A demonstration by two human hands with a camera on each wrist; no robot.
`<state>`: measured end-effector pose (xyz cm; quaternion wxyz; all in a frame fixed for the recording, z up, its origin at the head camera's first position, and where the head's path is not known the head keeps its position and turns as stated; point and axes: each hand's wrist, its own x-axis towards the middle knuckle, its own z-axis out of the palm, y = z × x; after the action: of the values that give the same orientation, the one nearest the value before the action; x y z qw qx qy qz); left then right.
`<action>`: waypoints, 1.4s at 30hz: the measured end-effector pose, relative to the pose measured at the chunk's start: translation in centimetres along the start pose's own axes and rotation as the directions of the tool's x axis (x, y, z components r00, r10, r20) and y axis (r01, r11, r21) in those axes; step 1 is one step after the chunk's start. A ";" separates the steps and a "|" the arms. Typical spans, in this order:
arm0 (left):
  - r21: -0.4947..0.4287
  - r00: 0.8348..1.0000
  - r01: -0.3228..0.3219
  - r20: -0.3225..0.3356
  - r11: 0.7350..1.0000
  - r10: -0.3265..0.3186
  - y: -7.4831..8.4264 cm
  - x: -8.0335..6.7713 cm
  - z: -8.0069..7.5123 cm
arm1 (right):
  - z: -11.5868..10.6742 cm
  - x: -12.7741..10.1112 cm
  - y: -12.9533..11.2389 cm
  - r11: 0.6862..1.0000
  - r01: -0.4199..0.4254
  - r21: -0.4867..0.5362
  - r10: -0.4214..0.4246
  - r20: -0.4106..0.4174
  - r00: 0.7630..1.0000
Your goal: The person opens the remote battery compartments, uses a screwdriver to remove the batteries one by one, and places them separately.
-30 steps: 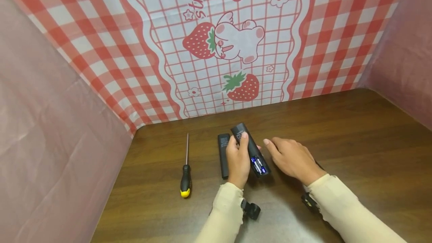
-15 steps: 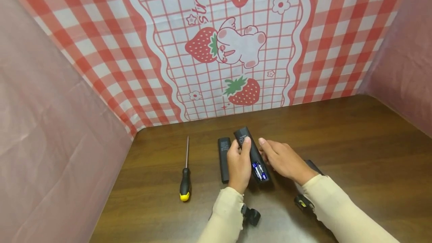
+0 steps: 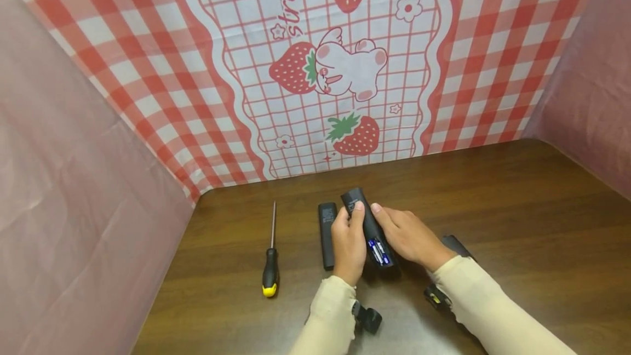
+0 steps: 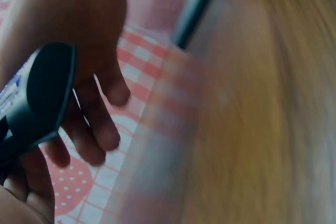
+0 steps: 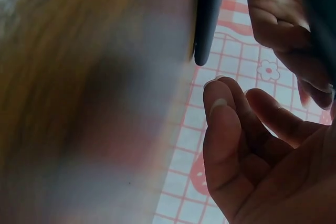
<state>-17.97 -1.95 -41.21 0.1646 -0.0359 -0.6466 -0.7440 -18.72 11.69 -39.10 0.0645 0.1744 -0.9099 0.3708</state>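
My left hand point(image 3: 348, 233) grips a black remote point(image 3: 363, 218), held tilted above the wooden table point(image 3: 517, 207). Its back faces up and the open battery bay shows blue batteries point(image 3: 378, 251). My right hand point(image 3: 401, 234) lies against the remote's right side, its thumb touching the edge and its fingers relaxed. In the left wrist view the remote's rounded end point(image 4: 44, 90) sits between fingers. The right wrist view shows my right hand's loosely curved fingers point(image 5: 236, 129) holding nothing.
A long black piece point(image 3: 327, 233) lies flat just left of my left hand. A screwdriver point(image 3: 270, 256) with a black and yellow handle lies further left. Another black piece point(image 3: 457, 245) shows behind my right wrist. Pink and checked cloth walls enclose the table.
My right hand has slid left across the table until it touches the remote, uncovering the black piece behind it. My left hand has kept hold of the remote.
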 end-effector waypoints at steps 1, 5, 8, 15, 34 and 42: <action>-0.013 1.000 0.010 -0.002 1.000 -0.010 0.0 0.0 0.0 | 0.1 0.0 0.0 1.000 0.002 0.003 -0.002 -0.001 1.000; -0.046 1.000 0.026 -0.005 0.999 -0.026 -0.2 -0.1 0.0 | 0.3 -0.2 0.0 1.000 -0.001 0.024 0.001 0.006 1.000; -0.042 1.000 0.016 -0.005 0.999 -0.017 -0.2 -0.1 0.0 | 0.5 -0.1 -0.1 0.996 -0.015 0.084 0.013 0.027 1.000; -0.006 1.000 0.017 -0.006 1.000 -0.017 0.0 -0.1 0.0 | 0.8 0.2 -0.6 0.978 -0.084 0.192 0.069 0.081 0.994; -0.013 0.984 0.070 0.165 0.997 -0.067 0.8 -0.2 0.5 | 1.1 0.3 -0.2 0.980 0.006 0.197 0.001 -0.038 0.999; 0.025 0.967 0.058 0.246 0.998 -0.062 0.8 -0.3 0.6 | 1.3 0.4 -0.4 0.984 0.096 0.148 -0.077 -0.129 0.989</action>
<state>-17.56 -1.40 -40.45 0.0607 -0.1071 -0.6692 -0.7328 -18.96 10.39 -39.66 0.1226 0.1954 -0.8644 0.4468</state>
